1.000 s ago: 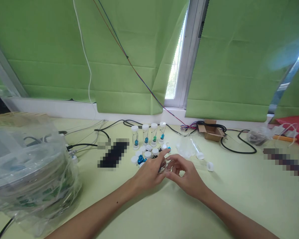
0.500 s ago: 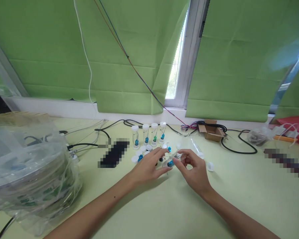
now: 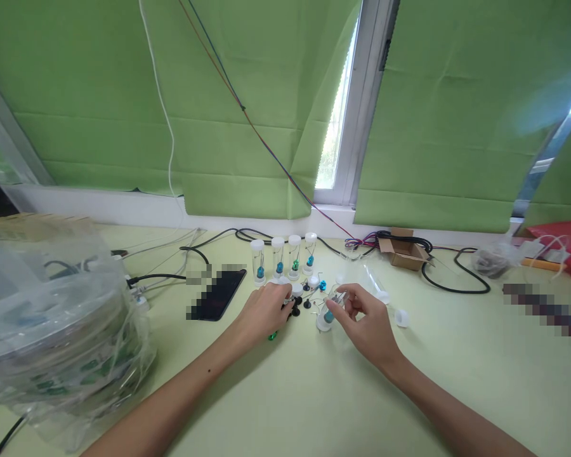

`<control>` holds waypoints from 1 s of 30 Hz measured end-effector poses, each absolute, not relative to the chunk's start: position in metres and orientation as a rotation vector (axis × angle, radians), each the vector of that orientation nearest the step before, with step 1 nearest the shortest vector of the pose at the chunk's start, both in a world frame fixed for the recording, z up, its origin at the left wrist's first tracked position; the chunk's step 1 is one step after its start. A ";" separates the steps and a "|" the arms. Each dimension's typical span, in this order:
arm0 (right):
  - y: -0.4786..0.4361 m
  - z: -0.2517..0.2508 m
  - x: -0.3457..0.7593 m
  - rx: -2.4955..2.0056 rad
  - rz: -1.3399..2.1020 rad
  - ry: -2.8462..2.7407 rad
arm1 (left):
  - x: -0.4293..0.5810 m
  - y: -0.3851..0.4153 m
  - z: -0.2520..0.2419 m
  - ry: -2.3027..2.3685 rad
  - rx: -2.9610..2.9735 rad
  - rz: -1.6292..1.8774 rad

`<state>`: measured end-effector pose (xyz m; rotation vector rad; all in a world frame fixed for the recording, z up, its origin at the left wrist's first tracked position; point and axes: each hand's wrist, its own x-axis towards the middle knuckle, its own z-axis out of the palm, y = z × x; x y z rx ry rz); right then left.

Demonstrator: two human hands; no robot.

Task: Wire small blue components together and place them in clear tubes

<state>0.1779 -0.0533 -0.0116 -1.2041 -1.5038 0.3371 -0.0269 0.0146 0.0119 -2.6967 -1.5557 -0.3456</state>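
My right hand [image 3: 368, 320] grips a clear tube [image 3: 327, 315] with a blue piece inside; the tube leans, its white base low at the left. My left hand [image 3: 264, 312] is bent over the small parts, fingers closed at a white cap [image 3: 295, 289]; what they hold, if anything, is hidden. A green piece [image 3: 273, 336] lies below it. Black pieces [image 3: 307, 303] and a blue piece [image 3: 322, 285] are between the hands. Behind them several capped tubes [image 3: 278, 257] stand upright in a row, with blue or green pieces inside.
A dark phone [image 3: 221, 294] lies left of my left hand. Plastic-wrapped reels [image 3: 66, 343] fill the left side. At the back right are an open cardboard box [image 3: 406, 254] and black cables [image 3: 471, 292]. A loose white cap [image 3: 401, 318] and a clear tube [image 3: 372, 279] lie near my right hand.
My left hand has let go of the tube and moved left to the caps. The tube in my right hand is now more upright. The green piece has come into view.
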 end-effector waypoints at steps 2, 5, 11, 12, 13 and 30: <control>-0.053 -0.012 0.178 -1.216 0.346 -1.514 | -0.029 0.016 0.011 -1.577 -2.687 -0.296; -0.053 -0.011 0.178 -1.228 0.359 -1.526 | -0.032 0.017 0.009 -1.557 -2.717 -0.263; -0.052 -0.010 0.177 -1.248 0.372 -1.548 | -0.033 0.014 0.009 -1.502 -2.742 -0.235; -0.051 -0.011 0.177 -1.256 0.369 -1.556 | -0.033 0.013 0.009 -1.498 -2.742 -0.230; -0.051 -0.011 0.177 -1.264 0.368 -1.568 | -0.033 0.013 0.010 -1.491 -2.741 -0.225; -0.049 -0.016 0.177 -1.328 0.411 -1.690 | -0.039 0.011 0.017 -1.456 -2.766 -0.024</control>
